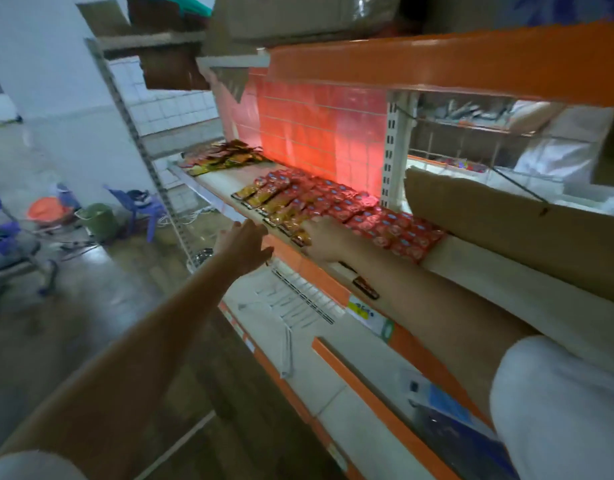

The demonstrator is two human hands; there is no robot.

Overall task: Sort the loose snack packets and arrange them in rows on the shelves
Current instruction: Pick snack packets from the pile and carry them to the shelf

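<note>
Snack packets (336, 206) lie in three groups on one shelf (222, 178); right hand (328, 239) presses them flat-fingered, left hand (243, 244) hovers beside, fingers relaxed, holding nothing.

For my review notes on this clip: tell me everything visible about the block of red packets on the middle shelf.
The red packets are small, glossy wrappers with a blue-and-white mark, laid flat in tight diagonal rows on the pale shelf before a red-lit tiled back wall. Gold-and-red packets border them on the left, a cardboard sheet on the right. The right hand rests at the seam between the two kinds; the left hand hovers off the shelf edge, fingers straight.
</note>
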